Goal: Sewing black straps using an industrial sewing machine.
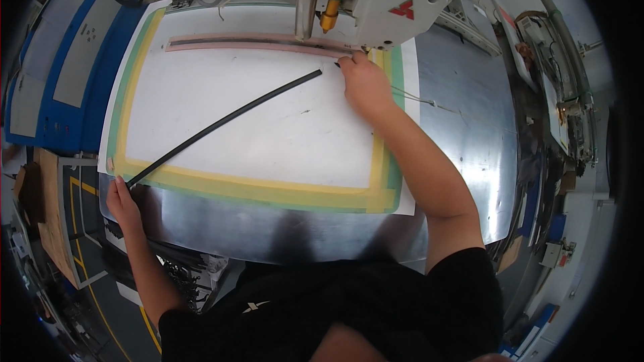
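A black strip [226, 119] slants from left hand [125, 206] toward right hand [367, 86].

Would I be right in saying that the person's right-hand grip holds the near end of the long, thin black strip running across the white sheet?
Not quite: the head view shows the left-hand grip holding the near end of the long, thin black strip, which does run across the white sheet.

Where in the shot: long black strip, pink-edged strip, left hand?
Long black strip [228, 118]: head view, middle of its length.
Pink-edged strip [258, 48]: head view, pink border nearer the person, mid-length.
Left hand [124, 202]: head view, back of the hand.
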A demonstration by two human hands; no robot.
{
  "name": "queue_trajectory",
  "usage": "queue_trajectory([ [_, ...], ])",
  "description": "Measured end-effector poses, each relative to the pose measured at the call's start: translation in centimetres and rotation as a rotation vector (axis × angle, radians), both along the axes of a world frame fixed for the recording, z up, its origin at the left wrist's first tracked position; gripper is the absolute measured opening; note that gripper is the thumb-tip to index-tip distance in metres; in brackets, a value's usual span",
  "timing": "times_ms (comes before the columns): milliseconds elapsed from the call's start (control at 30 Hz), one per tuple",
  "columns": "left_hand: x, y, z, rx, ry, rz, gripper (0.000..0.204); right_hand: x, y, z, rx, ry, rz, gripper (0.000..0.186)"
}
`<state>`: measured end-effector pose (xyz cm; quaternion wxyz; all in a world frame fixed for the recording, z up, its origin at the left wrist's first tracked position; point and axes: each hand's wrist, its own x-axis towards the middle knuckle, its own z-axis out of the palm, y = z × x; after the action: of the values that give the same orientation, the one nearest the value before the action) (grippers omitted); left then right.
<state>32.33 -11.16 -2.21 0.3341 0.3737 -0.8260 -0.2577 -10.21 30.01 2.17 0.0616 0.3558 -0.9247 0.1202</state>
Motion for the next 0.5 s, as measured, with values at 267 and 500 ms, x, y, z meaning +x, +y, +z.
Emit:
queue_trajectory([
  [267,0.1,-0.6,-0.5,0.025,0.076,0.011,0.025,3.3,1.5,1.8,-0.191,-0.213,-0.026,0.035],
  [500,-0.9,0.1,0.5,0.005,0.049,0.098,0.035,4.9,-3.4,1.8,-0.125,-0.222,0.261,0.043],
])
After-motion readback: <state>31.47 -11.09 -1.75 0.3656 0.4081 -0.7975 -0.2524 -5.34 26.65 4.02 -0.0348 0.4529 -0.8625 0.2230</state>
